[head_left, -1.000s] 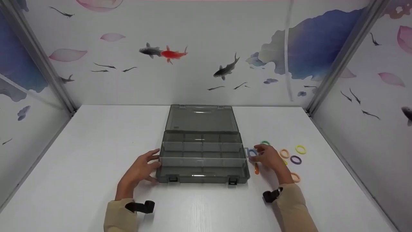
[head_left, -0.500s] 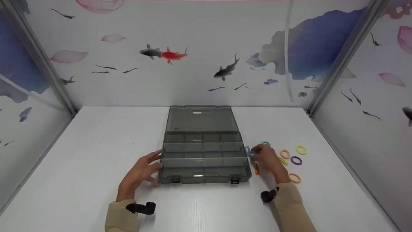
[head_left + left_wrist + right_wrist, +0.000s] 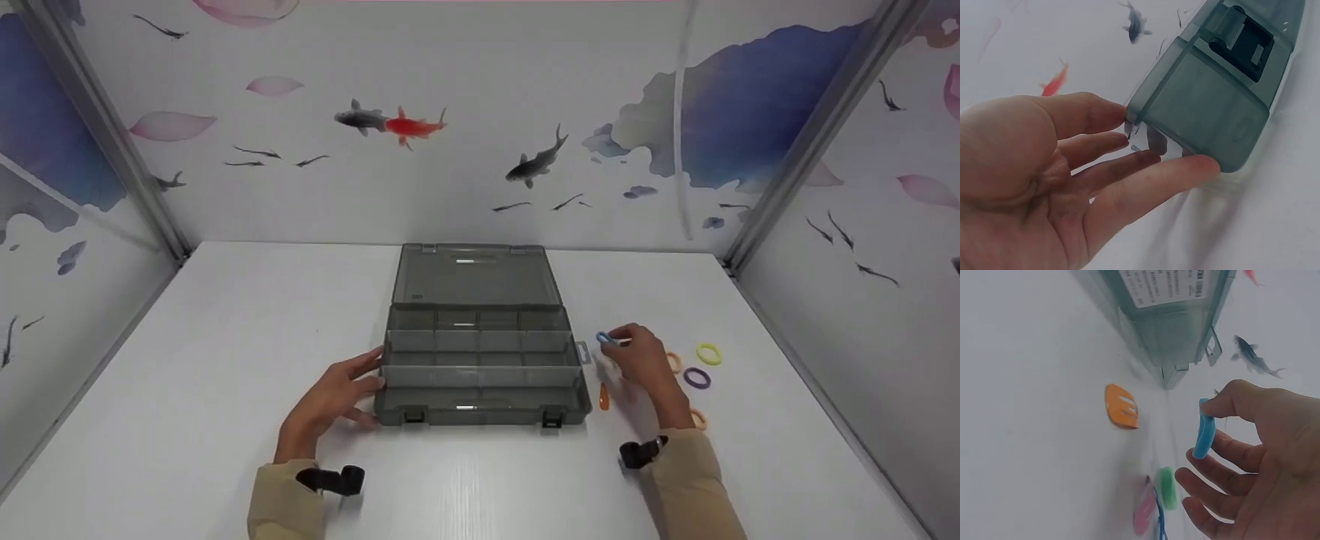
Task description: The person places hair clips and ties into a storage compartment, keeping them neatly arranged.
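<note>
- Right hand: grip narrowed to a pinch on the blue ring, above the surface, beside the compartment box; the ring's slimness likely suits fingertips.
- Left hand: fingers loosely extended, touching the box's left end, apparently steadying it.

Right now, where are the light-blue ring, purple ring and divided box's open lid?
Light-blue ring [image 3: 1206,433]: right wrist view, band's middle.
Purple ring [image 3: 697,386]: head view, band's near side.
Open lid [image 3: 476,279]: head view, flat middle.
</note>
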`<state>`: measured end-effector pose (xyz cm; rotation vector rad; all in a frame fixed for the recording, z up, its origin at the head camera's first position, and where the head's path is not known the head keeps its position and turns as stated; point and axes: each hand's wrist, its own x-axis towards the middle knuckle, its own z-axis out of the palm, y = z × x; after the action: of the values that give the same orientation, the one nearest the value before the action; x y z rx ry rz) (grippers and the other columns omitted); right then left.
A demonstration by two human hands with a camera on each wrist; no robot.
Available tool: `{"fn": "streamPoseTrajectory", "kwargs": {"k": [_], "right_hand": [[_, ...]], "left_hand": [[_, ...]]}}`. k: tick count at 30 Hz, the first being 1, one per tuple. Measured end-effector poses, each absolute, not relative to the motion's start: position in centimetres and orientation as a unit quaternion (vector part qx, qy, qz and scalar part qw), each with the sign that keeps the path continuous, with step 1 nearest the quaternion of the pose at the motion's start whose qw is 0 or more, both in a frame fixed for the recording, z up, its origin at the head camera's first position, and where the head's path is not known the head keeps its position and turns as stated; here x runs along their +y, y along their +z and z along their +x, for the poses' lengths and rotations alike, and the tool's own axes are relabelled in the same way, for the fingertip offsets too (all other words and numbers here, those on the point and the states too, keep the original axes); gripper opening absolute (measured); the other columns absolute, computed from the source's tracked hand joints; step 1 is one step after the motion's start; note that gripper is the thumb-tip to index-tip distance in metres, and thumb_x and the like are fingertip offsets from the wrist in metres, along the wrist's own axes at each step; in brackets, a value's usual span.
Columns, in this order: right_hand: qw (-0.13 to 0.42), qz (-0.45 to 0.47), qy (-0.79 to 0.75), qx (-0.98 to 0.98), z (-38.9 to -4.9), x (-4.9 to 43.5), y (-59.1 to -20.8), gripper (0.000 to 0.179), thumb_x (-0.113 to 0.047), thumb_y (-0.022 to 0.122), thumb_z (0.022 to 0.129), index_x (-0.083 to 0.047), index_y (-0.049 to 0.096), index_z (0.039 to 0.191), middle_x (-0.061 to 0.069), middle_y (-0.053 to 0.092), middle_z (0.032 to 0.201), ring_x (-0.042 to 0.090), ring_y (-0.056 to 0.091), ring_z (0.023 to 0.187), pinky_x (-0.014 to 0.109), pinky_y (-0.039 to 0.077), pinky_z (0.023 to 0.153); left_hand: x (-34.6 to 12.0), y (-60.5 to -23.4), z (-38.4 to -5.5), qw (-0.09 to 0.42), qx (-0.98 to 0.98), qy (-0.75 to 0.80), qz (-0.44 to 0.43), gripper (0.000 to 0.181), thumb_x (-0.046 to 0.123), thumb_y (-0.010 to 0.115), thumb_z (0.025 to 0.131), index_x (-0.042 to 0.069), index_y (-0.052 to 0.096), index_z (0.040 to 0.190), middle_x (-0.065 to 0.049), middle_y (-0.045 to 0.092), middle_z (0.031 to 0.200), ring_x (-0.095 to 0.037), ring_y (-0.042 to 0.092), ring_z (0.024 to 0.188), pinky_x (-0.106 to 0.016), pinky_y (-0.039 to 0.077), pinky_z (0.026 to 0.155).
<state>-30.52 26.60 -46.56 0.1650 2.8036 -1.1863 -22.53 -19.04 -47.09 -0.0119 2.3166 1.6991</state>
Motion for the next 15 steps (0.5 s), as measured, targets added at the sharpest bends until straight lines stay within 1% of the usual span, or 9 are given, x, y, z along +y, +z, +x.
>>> {"fn": "streamPoseTrajectory", "kwargs": {"k": [3,6,8,11,15], "right_hand": [[0.042,0.064,-0.390,0.917,-30.2,26.5,-45.9,0.041,-0.024,0.060,0.097,0.001,0.056,0.129,0.024,0.057,0.132,0.033,0.060,0.114,0.042,0.055,0.090],[0.026,0.049,-0.388,0.920,-29.8,26.0,-45.2,0.041,-0.023,0.060,0.096,0.001,0.057,0.129,0.026,0.054,0.138,0.039,0.056,0.125,0.049,0.050,0.100],[0.015,0.036,-0.390,0.920,-29.6,25.7,-44.5,0.040,-0.021,0.060,0.095,0.002,0.058,0.128,0.026,0.053,0.139,0.041,0.052,0.130,0.052,0.047,0.104],[-0.015,0.013,-0.392,0.920,-29.0,25.1,-43.5,0.037,-0.020,0.061,0.095,0.002,0.060,0.125,0.026,0.053,0.139,0.043,0.050,0.132,0.054,0.046,0.106],[-0.075,-0.024,-0.399,0.913,-28.5,24.0,-42.6,0.031,-0.018,0.065,0.094,0.002,0.065,0.117,0.024,0.056,0.138,0.042,0.048,0.134,0.054,0.044,0.106]], "left_hand": [[-19.1,-47.4,-22.3,0.140,0.797,0.587,-0.003,0.062,0.012,0.055,0.101,0.014,0.032,0.158,-0.018,0.031,0.163,-0.045,0.045,0.140,-0.038,0.062,0.066],[-19.3,-47.7,-22.1,0.140,0.795,0.591,-0.009,0.062,0.012,0.056,0.100,0.014,0.033,0.158,-0.017,0.032,0.163,-0.044,0.044,0.141,-0.039,0.062,0.066],[-19.4,-47.7,-22.1,0.140,0.792,0.594,-0.009,0.062,0.012,0.056,0.100,0.015,0.033,0.158,-0.017,0.032,0.163,-0.044,0.044,0.141,-0.039,0.062,0.066],[-19.4,-47.6,-22.3,0.145,0.789,0.598,0.000,0.063,0.013,0.057,0.101,0.016,0.032,0.158,-0.017,0.031,0.164,-0.044,0.043,0.142,-0.039,0.062,0.068],[-19.5,-47.3,-22.5,0.148,0.786,0.600,0.011,0.063,0.014,0.056,0.102,0.015,0.029,0.159,-0.020,0.029,0.164,-0.044,0.042,0.142,-0.040,0.062,0.069]]}}
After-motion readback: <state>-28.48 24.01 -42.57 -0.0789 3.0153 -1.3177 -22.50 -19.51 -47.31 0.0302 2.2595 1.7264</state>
